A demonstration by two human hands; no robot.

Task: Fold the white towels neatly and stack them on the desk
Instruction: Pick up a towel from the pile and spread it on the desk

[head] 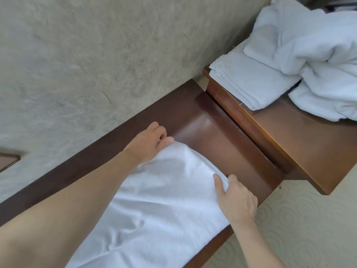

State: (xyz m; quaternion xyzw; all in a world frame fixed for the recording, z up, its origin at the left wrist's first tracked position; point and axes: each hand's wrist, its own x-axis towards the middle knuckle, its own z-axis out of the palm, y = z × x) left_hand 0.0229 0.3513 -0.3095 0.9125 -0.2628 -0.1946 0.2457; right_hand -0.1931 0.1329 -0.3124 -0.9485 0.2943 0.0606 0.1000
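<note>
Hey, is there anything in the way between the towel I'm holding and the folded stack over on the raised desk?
Nothing visible blocks it. Left hand and right hand pinch the far corners of the towel. Only bare wood lies between it and the folded stack. A crumpled towel pile overlaps the stack's far side.

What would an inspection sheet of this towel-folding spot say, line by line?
Surface: long brown wooden ledge along the wall, with a raised wooden desk beside it.
Job's things: white towel spread on the ledge; folded towel stack on the desk.
Clutter: crumpled white towel heap beside the stack and partly over it.
Hands: left hand and right hand each pinch a corner of the towel's far edge.
Cables: nothing seen.
Surroundings: textured beige wall; patterned pale floor.
</note>
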